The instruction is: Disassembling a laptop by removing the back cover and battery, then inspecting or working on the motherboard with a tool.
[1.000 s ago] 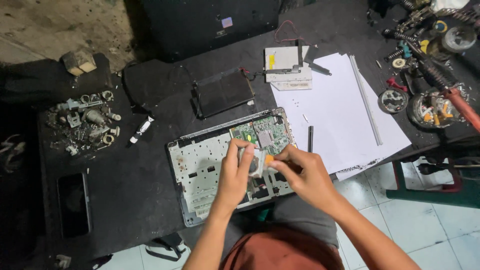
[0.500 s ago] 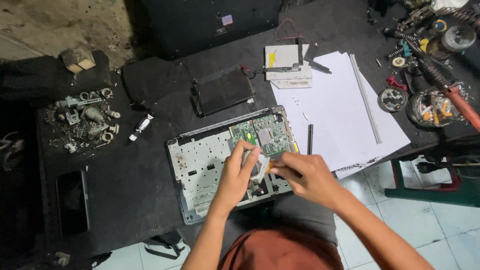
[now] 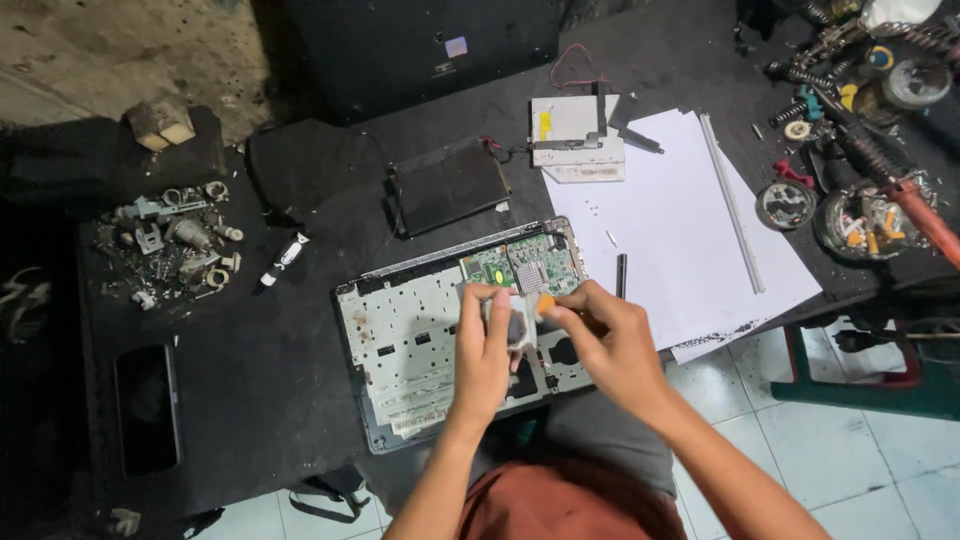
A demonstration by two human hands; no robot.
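Observation:
An opened laptop base (image 3: 405, 345) lies at the table's near edge, with a green circuit board (image 3: 520, 265) bare in its far right corner. Above the base's right half, my left hand (image 3: 480, 355) pinches a small grey part (image 3: 512, 322) from its left side. My right hand (image 3: 612, 340) meets it from the right. Its thumb and forefinger grip a small orange-ended tool (image 3: 545, 303) pressed against the part. What kind of part it is I cannot tell.
White paper sheets (image 3: 680, 230) lie to the right with a long metal strip (image 3: 732, 205) and a black pen (image 3: 621, 275). Behind are a disc drive (image 3: 575, 135) and a black flat pack (image 3: 450, 185). Loose metal parts (image 3: 180, 240) and a phone (image 3: 147, 405) lie left; tools (image 3: 860, 150) crowd the right.
Both hands stay over the laptop's right half on the small part. They have shifted only slightly, the fingers working at it.

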